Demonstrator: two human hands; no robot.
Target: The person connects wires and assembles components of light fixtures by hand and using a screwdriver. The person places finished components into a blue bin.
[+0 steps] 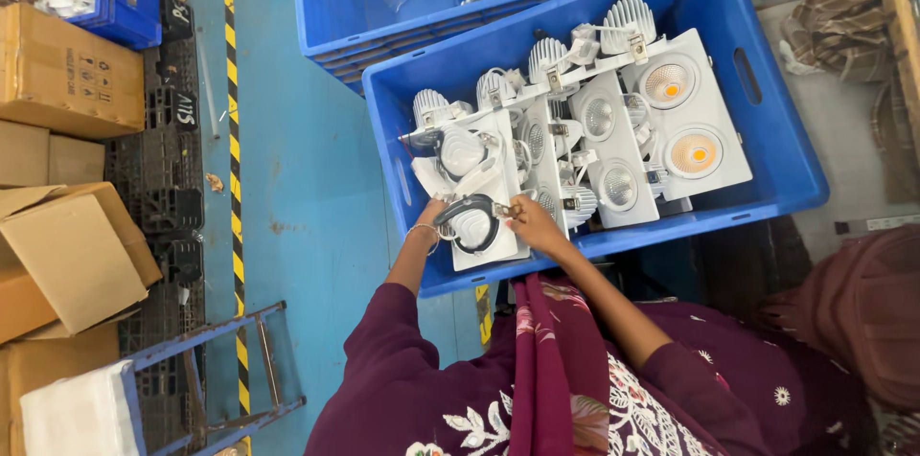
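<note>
Both hands are down in the big blue crate [767,111]. Left hand [428,216] has its fingers curled around the near end of a white twin-lamp fixture [474,193], right on its dark curved ring. Right hand [530,223] is pinching a small metal clip at that same fixture's edge. Further right, more white fixtures lean in a row, the last one [685,116] showing two orange-centred lenses. Cardboard boxes [67,73] sit far left on the floor.

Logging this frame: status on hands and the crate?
Left hand and right hand both grip a white square twin-lamp fixture, nearest in the row. It sits inside the blue plastic crate. More white fixtures packed alongside; nothing blocks the hands.
</note>
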